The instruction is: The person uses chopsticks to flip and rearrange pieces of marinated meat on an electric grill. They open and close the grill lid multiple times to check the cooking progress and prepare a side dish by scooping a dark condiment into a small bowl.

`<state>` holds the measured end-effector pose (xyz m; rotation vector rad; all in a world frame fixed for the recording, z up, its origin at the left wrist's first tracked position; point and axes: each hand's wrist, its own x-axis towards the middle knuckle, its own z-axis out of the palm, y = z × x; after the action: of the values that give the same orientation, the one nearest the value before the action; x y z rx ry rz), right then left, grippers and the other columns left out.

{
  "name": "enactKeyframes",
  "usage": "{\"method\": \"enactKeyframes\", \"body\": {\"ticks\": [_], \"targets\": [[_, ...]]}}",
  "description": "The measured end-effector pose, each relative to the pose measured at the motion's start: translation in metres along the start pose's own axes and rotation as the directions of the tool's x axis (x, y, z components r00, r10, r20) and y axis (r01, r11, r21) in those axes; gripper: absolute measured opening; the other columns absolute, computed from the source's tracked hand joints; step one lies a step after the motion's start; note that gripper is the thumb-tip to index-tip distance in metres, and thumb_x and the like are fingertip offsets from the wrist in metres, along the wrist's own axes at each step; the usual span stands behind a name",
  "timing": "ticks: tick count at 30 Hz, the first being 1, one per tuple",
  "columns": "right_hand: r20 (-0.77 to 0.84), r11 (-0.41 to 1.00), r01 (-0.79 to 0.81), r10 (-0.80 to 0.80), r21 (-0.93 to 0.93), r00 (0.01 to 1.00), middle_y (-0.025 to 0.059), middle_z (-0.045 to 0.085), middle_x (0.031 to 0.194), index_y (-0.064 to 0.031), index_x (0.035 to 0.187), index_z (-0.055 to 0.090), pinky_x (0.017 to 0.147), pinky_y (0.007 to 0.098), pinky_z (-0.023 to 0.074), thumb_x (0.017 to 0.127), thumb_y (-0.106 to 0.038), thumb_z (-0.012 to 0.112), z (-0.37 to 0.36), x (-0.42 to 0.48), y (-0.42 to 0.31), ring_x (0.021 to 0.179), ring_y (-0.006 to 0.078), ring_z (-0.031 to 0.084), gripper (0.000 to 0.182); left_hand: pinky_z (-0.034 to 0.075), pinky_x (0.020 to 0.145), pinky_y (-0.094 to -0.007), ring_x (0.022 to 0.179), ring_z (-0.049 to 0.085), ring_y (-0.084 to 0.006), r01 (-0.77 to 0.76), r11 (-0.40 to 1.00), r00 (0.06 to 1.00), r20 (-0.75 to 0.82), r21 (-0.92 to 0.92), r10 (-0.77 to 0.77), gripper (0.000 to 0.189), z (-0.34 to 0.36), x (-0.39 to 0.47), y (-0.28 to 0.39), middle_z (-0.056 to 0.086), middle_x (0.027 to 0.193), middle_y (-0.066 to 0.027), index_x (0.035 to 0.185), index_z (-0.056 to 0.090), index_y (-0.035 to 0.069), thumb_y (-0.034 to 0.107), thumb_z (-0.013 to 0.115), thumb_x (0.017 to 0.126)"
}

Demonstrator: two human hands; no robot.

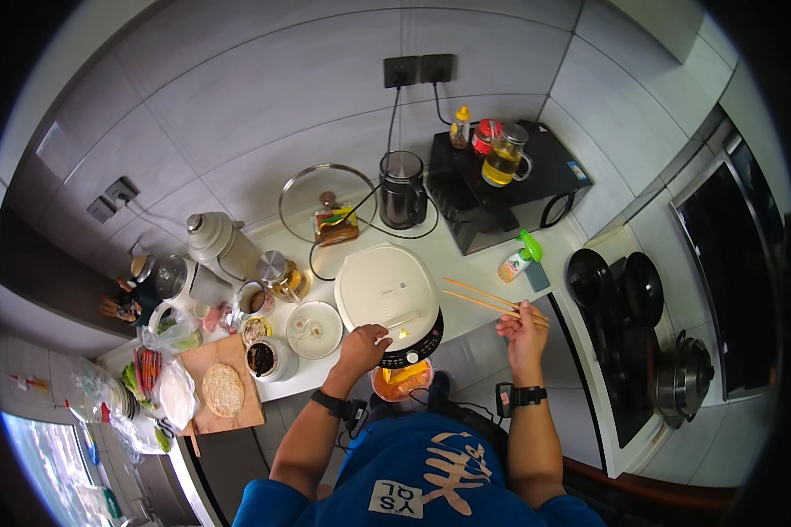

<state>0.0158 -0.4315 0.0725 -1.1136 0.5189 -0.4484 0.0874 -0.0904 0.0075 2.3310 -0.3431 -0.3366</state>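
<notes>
My left hand point(364, 354) has its fingers curled at the left end of the lid handle of a cream electric griddle point(387, 283). The lid is down, and a dark control panel with a round knob point(412, 358) shows along its front edge. To the right, my right hand point(525, 336) grips a pair of wooden chopsticks point(481, 296), their tips pointing left toward the griddle. Left of the griddle, a white plate point(314, 329) holds a few small scraps. Beside that plate stands a white jar point(280, 359) of dark sauce. A round flatbread point(223, 390) lies on a wooden board point(201, 356).
Behind the griddle are a glass lid point(296, 181) and a dark kettle point(402, 191) with trailing cords. A spray bottle point(517, 260) stands near a black microwave point(481, 214). Black pans point(590, 277) sit at the right; an orange-lined bin point(402, 382) is below the counter edge.
</notes>
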Motion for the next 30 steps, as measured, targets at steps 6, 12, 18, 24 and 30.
{"method": "enactKeyframes", "body": {"ticks": [6, 12, 18, 24, 30], "targets": [[-0.024, 0.999, 0.003, -0.002, 0.036, 1.0, 0.0135, 0.071, 0.077, 0.0009, 0.105, 0.06, 0.048, 0.0267, 0.0565, 0.107, -0.028, 0.061, -0.017, 0.006, -0.004, 0.054, 0.0189, 0.068, 0.029, 0.058, 0.081, -0.0411, 0.09, 0.074, -0.0304, 0.004, 0.998, 1.0, 0.001, 0.062, -0.004, 0.026, 0.009, 0.013, 0.012, 0.076, 0.098, -0.0136, 0.106, 0.077, 0.008, 0.028, 0.075, 0.089], [-0.043, 0.998, 0.001, 0.002, 0.059, 0.999, 0.0148, 0.071, 0.076, 0.001, 0.106, 0.06, 0.048, 0.0282, 0.0574, 0.106, -0.028, 0.063, -0.035, 0.013, -0.007, 0.054, 0.0198, 0.069, 0.03, 0.059, 0.08, -0.0437, 0.09, 0.074, -0.0347, -0.005, 0.998, 1.0, 0.014, 0.06, 0.004, 0.023, 0.021, 0.017, 0.016, 0.076, 0.098, -0.0154, 0.103, 0.077, 0.009, 0.027, 0.074, 0.089], [-0.067, 0.999, -0.005, 0.008, 0.051, 0.998, 0.0149, 0.071, 0.076, 0.0012, 0.105, 0.06, 0.048, 0.0281, 0.0569, 0.105, -0.029, 0.064, -0.041, 0.018, -0.01, 0.053, 0.0201, 0.069, 0.03, 0.059, 0.08, -0.0409, 0.089, 0.074, -0.0309, 0.023, 0.996, 1.0, 0.001, 0.088, -0.023, 0.026, 0.026, 0.017, 0.022, 0.076, 0.098, -0.0145, 0.106, 0.078, 0.009, 0.03, 0.074, 0.09], [-0.015, 0.999, 0.007, -0.006, 0.039, 1.0, 0.0148, 0.071, 0.076, 0.001, 0.104, 0.061, 0.047, 0.0276, 0.0559, 0.105, -0.029, 0.064, -0.04, 0.023, -0.012, 0.053, 0.0197, 0.068, 0.03, 0.059, 0.078, -0.0432, 0.087, 0.073, -0.0335, -0.011, 0.996, 0.998, -0.062, 0.087, 0.016, 0.021, 0.03, 0.016, 0.019, 0.075, 0.097, -0.0151, 0.101, 0.077, 0.009, 0.025, 0.076, 0.088], [0.01, 0.999, -0.004, 0.003, 0.049, 1.0, 0.0141, 0.071, 0.076, 0.0009, 0.104, 0.06, 0.047, 0.0278, 0.056, 0.105, -0.03, 0.063, -0.038, 0.026, -0.016, 0.053, 0.0201, 0.068, 0.031, 0.058, 0.078, -0.0444, 0.085, 0.073, -0.0332, 0.154, 0.96, 0.984, -0.125, 0.235, -0.127, 0.024, 0.027, 0.026, 0.028, 0.075, 0.094, -0.0148, 0.093, 0.075, 0.007, 0.03, 0.077, 0.088]]}}
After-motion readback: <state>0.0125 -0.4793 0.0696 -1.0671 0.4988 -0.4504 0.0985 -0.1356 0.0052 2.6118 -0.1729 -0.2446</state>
